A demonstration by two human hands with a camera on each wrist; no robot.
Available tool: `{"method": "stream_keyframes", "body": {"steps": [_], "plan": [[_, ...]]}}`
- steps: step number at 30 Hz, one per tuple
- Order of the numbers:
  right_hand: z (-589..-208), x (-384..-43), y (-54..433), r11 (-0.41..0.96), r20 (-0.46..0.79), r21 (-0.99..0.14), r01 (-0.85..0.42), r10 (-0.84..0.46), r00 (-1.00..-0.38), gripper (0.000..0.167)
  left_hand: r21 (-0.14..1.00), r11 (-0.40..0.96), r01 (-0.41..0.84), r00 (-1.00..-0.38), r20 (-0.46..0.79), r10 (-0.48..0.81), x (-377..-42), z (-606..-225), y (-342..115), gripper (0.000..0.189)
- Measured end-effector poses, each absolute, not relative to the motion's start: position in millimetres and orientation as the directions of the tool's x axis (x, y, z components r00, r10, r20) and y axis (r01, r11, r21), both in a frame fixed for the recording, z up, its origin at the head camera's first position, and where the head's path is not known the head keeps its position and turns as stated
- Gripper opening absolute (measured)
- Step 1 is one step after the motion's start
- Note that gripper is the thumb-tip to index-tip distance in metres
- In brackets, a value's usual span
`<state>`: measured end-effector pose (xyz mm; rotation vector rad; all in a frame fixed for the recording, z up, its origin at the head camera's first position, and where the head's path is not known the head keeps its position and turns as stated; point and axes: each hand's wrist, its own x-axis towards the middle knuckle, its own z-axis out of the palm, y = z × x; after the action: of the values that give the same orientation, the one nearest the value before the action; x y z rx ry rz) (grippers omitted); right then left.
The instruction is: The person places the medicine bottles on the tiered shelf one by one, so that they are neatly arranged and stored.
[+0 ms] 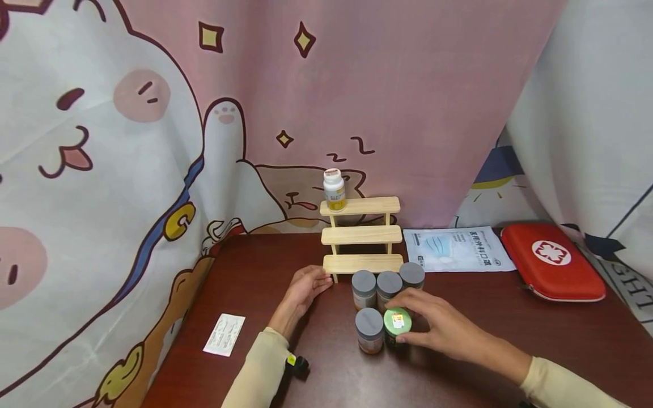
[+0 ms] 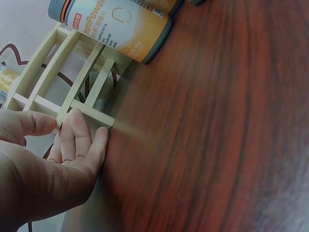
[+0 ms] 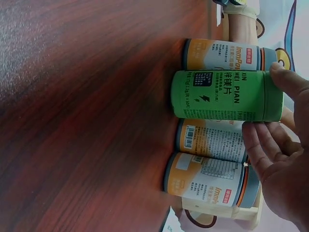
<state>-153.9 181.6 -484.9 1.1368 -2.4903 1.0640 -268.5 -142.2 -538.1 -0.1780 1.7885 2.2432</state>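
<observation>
My right hand point(image 1: 446, 326) grips a green jar point(image 3: 219, 95) by its lid end, thumb on one side and fingers on the other; a small label sits on its light green lid. Grey-lidded white and orange jars point(image 1: 369, 323) crowd around it, several in all. With thumb and fingers, my left hand point(image 1: 306, 289) pinches the left end of the lowest board of a three-tier wooden stand point(image 1: 362, 263). In the left wrist view, its thumb lies at the board's edge and other fingers reach beneath. A white bottle with a yellow label point(image 1: 334, 191) stands on the top tier.
Right of the stand lies a mask packet point(image 1: 459, 249), with a red zip case point(image 1: 553, 262) beside it. A small white printed packet point(image 1: 224, 334) lies at the left of the brown table point(image 1: 331, 379). A patterned curtain point(image 1: 433, 102) hangs behind.
</observation>
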Motion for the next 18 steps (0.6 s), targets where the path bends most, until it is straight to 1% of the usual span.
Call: {"method": "stream_keyframes", "body": {"steps": [6, 12, 18], "plan": [[-480.1, -156.7, 182.0, 0.4, 0.489, -0.541, -0.74, -0.567, -0.663, 0.055, 0.938, -0.201, -0.281, -0.957, -0.259, 0.131, -268.2, -537.8, -142.4, 0.01], [-462.9, -161.2, 185.2, 0.383, 0.461, -0.609, -0.694, -0.541, -0.704, 0.055, 0.935, -0.205, -0.291, -0.954, -0.268, 0.132, -268.7, -536.5, -142.5, 0.01], [-440.0, -168.0, 189.4, 0.383, 0.422, -0.655, -0.651, -0.528, -0.737, 0.052, 0.937, -0.195, -0.29, -0.955, -0.269, 0.127, -268.6, -536.5, -141.7, 0.01]]}}
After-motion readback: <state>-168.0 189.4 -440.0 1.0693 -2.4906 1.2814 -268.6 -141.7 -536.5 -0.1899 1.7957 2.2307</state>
